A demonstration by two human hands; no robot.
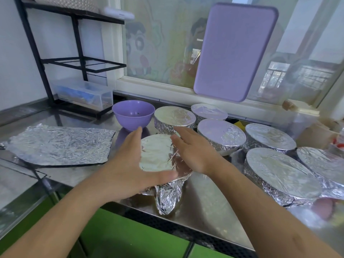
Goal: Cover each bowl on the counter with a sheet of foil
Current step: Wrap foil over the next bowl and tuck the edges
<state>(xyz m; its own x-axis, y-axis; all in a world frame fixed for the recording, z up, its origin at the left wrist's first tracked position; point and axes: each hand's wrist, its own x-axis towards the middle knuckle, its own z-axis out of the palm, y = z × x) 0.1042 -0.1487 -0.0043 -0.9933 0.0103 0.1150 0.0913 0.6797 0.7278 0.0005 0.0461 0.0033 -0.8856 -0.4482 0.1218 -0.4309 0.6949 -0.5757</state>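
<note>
Seven foil-covered bowls are seen on the steel counter (pixel 204 198); one purple bowl (pixel 133 114) stands uncovered just beyond the left hand's fingertips.

Left hand (pixel 128 164): spread open, palm turned toward the near covered bowl (pixel 157 155), thumb lying along its near rim, fingers raised on its left side. Whether the fingers touch the foil cannot be told.

Right hand (pixel 193 151): open, fingers extended and loosely together, held at the right side of the same bowl. Nothing is gripped by either hand; the hands are apart, with the bowl between them.

Foil on this bowl is pulled flat across the top. A loose crumpled flap (pixel 167 196) hangs from its near edge toward the counter's front lip.

Beyond the right hand's fingertips a second covered bowl (pixel 175 119) is set; the remaining five covered bowls are grouped to the right of the right hand, close together.

To the left of the left hand a flat, wrinkled sheet of foil (pixel 59 144) lies spread on the counter, apart from the bowls.

Far behind the hands a purple tray (pixel 234 51) is leaned against the window.
</note>
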